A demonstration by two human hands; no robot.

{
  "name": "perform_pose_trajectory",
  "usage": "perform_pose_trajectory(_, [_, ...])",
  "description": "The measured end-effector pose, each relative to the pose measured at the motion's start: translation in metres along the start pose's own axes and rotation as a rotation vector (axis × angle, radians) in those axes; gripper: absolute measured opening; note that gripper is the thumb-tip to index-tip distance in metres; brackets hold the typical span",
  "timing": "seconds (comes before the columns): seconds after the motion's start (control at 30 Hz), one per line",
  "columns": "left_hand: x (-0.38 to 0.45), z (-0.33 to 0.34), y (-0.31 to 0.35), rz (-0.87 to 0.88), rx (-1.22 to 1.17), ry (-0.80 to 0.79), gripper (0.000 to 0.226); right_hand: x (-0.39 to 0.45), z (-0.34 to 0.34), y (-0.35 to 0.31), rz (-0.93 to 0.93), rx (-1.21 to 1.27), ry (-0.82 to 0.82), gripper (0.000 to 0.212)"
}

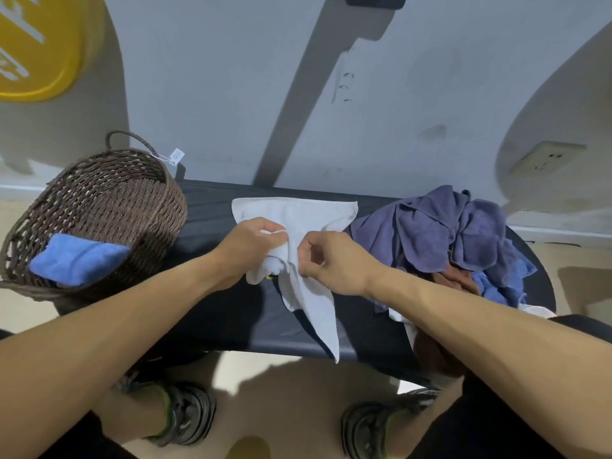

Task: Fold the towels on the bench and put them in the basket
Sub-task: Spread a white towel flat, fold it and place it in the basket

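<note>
Two dark shoes [185, 415] planted on the pale floor [281, 392], bare forearms reaching out over them, and both hands are busy on the white towel [298, 213]. It sits mid-bench, its far half spread flat on the dark bench [205, 207], its near part bunched up, with one long corner trailing over the front edge toward the floor. Left hand [251, 246] has its fingers curled into a bunch of the cloth; right hand [334, 260] pinches a fold right beside it, fingertips nearly meeting the left's. Out to the left, on the end of the bench, stands the brown wicker basket [99, 200], tipped toward us, with one folded blue towel [79, 260] already lying inside near the front rim and a small white tag [176, 156] hanging off its handle. On the right end, a rumpled heap of towels [457, 233], purple-grey on top, blue and brown ones poking out underneath, just beside the right wrist and touching the white one's far corner. Behind it all a grey wall [215, 77], with a socket plate [546, 159] low on the right and a yellow sign [36, 44] upper left.
</note>
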State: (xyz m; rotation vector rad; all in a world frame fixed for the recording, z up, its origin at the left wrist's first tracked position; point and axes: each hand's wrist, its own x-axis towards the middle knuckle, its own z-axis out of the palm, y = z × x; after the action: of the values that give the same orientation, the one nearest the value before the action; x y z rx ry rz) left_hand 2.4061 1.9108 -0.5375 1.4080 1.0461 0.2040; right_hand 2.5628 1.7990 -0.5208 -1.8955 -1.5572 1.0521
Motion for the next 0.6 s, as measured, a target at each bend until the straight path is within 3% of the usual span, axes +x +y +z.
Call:
perform_pose_trajectory(0.13, [-0.002,-0.002,0.019,0.138,0.065,0.111,0.005,-0.002,-0.010,-0.013,0.053,0.191,-0.010,0.025])
perform_pose_trajectory(0.2, [-0.004,-0.010,0.031,0.137,0.122,0.131,0.019,-0.005,-0.015,-0.018,0.008,0.184,0.018,0.027])
perform_pose_trajectory(0.33, [-0.024,-0.031,0.059,0.170,0.292,-0.105,0.040,-0.010,-0.018,-0.028,-0.063,0.271,-0.002,0.011])
perform_pose_trajectory(0.47, [-0.056,-0.027,0.062,0.317,0.518,-0.246,0.040,-0.018,-0.025,-0.038,0.006,0.465,-0.123,0.012])
perform_pose_trajectory(0.6, [-0.071,-0.015,0.043,0.289,0.587,-0.265,0.030,-0.032,-0.026,-0.042,0.028,0.463,-0.255,0.017])
